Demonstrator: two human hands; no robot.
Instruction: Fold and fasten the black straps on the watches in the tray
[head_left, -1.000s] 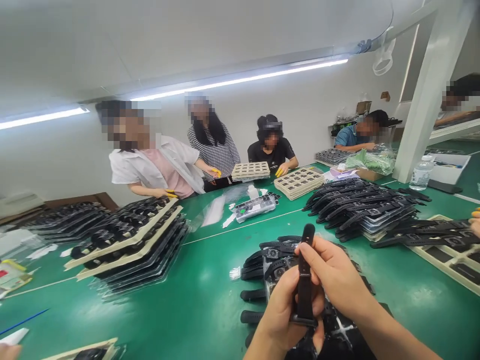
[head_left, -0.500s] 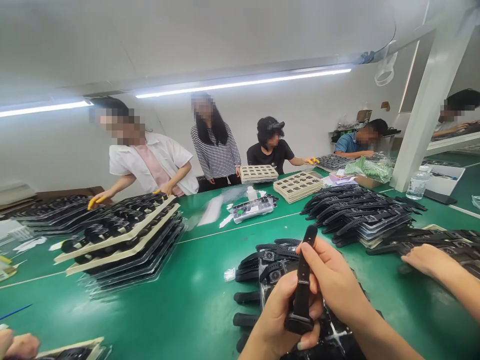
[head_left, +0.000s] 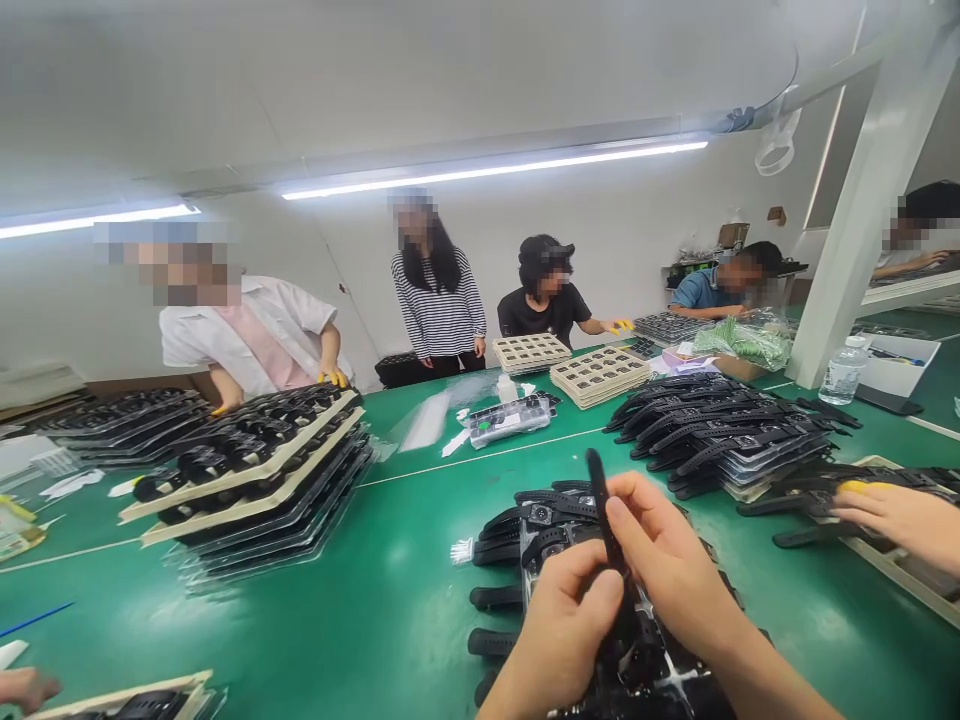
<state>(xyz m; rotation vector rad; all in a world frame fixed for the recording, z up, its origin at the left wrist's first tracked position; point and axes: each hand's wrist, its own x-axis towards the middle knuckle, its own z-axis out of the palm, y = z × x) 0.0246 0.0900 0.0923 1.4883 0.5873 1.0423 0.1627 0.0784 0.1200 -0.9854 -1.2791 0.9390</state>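
Two bare hands hold a black watch strap, slim and smooth (head_left: pixel 598 482), over a transparent plastic tray (head_left: pixel 679 678) loaded with black watches (head_left: pixel 541 514). The left hand (head_left: pixel 559 630) has its grip curled around the strap's lower part; the right hand (head_left: pixel 671 565) grasps it higher up, between thumb and fingers. The strap's rounded end points up, leaning slightly left. Any watch case below is too dark and covered to make out. Holding it at two places probably keeps the bendy strap straight and steady.

Around the tray, straps jut past its left edge onto the glossy green worktop (head_left: pixel 360 625), perhaps because they are too long to fit inside; they could snag a low sideways move. A small white ribbed piece (head_left: pixel 463 551) lies just left of them. Further left, beyond a broad green stretch, leans a tall stack of cream and transparent trays (head_left: pixel 247 495). Beyond the tray, to the right, stands another watch-laden stack (head_left: pixel 742 455). Right of the tray, a co-worker's hand (head_left: pixel 900 520) with yellow fingertip covers reaches over more watches, leaving less sideways room there.
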